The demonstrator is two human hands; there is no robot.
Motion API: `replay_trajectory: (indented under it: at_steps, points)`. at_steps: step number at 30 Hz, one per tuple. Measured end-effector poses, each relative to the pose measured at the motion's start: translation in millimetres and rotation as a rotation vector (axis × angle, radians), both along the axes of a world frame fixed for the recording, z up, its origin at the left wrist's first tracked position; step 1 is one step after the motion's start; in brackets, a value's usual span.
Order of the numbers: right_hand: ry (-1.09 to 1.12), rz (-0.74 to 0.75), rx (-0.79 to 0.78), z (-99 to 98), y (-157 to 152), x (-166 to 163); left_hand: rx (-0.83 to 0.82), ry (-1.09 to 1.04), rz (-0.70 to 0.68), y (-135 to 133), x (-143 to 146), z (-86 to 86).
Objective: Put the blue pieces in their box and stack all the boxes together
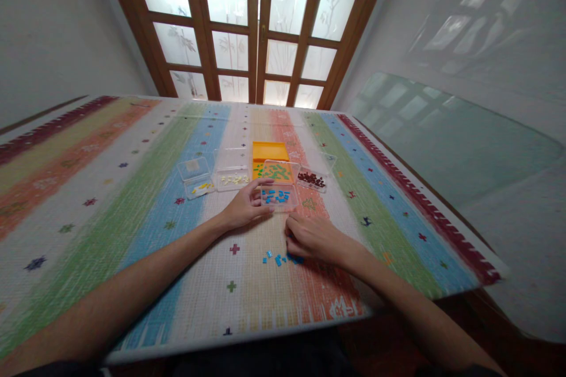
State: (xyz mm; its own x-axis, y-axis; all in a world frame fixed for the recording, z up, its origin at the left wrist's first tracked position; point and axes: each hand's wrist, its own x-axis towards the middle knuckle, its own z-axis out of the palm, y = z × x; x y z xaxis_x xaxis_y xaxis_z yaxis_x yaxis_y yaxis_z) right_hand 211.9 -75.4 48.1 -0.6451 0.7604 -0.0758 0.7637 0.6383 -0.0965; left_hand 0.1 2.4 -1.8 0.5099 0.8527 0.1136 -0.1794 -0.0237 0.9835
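From the head camera, the person is sorting tiny blue plastic pieces (277,259) lying loose on the woven, striped table mat (132,200). The left hand (244,207) is steadying a clear plastic box (279,196), fingers curled against its near-left side; more blue pieces are lying inside it. The right hand (312,238) is resting knuckles-up just right of the loose pieces, fingertips tucked down onto them; whether it is pinching one I cannot tell. Lifting such small, flat bits likely calls for a fine fingertip pinch. Behind are sitting an orange tray (270,151), green pieces (275,172), yellow pieces (202,187) and dark red pieces (312,179) in similar clear boxes.
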Motion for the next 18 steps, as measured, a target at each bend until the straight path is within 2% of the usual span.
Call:
replay_trajectory:
  at_steps: [4,8,13,18]
  points:
    - [0.112,-0.005,0.076,16.0,20,9,-0.021,-0.020,0.004,0,1,-2.4]
    - [0.197,-0.079,0.077,28.9,48,8,-0.054,-0.039,-0.008,0,1,-2.6]
    - [0.144,-0.074,0.044,24.8,77,-3,-0.039,-0.049,-0.036,0,0,-1.3]
    - [0.099,-0.058,-0.022,19.4,91,-9,-0.038,-0.060,-0.033,1,-1,-2.1]
